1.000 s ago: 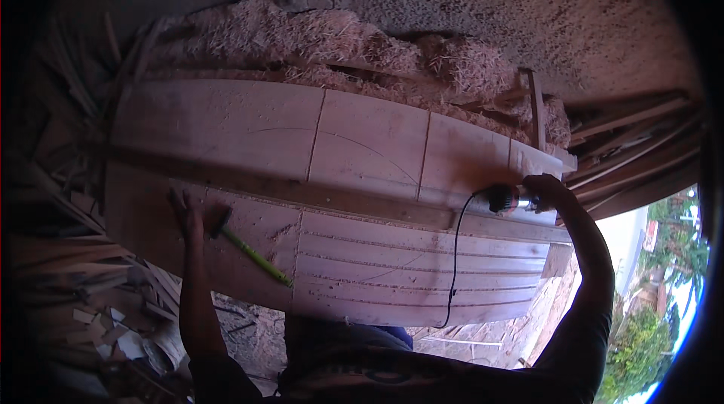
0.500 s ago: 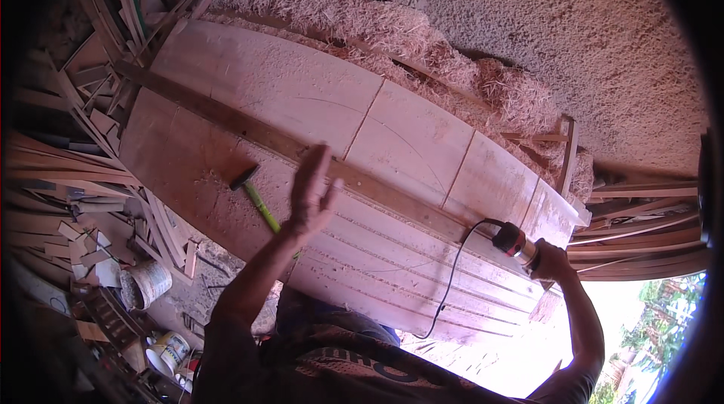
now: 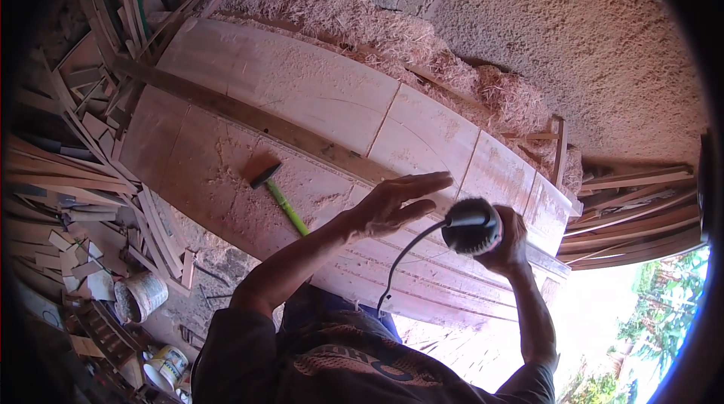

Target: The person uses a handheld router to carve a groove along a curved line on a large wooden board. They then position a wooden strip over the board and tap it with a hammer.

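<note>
My right hand (image 3: 509,244) is wrapped around a corded power tool (image 3: 469,227) with a round black vented end and a cylindrical body, perhaps a trim router. It is held up above the right part of a large curved wooden panel surface (image 3: 302,72) resembling an upturned boat hull. A black cord (image 3: 389,276) runs from the tool back toward my body. Fingers stretched out and empty, my left hand (image 3: 392,204) hovers just left of the tool. A mallet (image 3: 285,204) with a green handle and dark head lies on the hull, partly behind my left forearm.
A long wooden strip (image 3: 226,107) runs along the hull's middle. Wood shavings (image 3: 354,15) are heaped behind it, against a rough wall (image 3: 573,42). Bent wooden strips (image 3: 641,227) are stacked at right. Offcuts (image 3: 75,257) and a white bucket (image 3: 143,296) stand at left.
My left hand has moved right, toward the tool. The right hand has drawn the tool left and nearer, turning its black end up toward me.
</note>
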{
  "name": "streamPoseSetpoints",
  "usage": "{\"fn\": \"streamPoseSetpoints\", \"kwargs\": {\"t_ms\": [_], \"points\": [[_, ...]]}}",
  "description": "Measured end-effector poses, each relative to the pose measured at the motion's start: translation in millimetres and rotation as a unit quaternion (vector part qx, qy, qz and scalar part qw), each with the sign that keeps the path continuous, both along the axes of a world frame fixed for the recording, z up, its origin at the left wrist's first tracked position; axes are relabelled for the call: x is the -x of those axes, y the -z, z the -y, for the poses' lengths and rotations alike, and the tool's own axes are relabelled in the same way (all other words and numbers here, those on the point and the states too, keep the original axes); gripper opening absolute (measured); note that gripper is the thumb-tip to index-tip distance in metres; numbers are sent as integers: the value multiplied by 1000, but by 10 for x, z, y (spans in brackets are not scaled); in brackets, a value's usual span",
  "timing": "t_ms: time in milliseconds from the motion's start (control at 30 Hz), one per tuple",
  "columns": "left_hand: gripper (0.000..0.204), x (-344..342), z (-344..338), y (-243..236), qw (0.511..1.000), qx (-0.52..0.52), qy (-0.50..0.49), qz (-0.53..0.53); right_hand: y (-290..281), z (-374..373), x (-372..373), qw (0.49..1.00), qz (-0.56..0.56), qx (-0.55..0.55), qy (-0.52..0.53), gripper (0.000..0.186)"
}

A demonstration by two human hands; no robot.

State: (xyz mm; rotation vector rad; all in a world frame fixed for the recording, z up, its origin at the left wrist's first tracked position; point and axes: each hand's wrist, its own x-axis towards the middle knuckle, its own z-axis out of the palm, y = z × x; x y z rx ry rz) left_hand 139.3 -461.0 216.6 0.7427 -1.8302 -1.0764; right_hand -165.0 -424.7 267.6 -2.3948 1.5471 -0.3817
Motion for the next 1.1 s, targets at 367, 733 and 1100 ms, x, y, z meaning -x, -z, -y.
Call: {"fn": "streamPoseSetpoints", "kwargs": {"t_ms": [367, 733, 1100], "points": [[72, -918, 531, -812, 992, -30, -10, -120, 218, 1284, -1510, 967, 202, -145, -54, 90], [49, -1286, 891, -830, 991, 62, -111, -36, 464, 1833, -2088, 860, 367, -317, -158, 67], [58, -1096, 819, -425, 983, 37, -175, 30, 972, 1805, -1984, 821, 410, -361, -164, 44]]}}
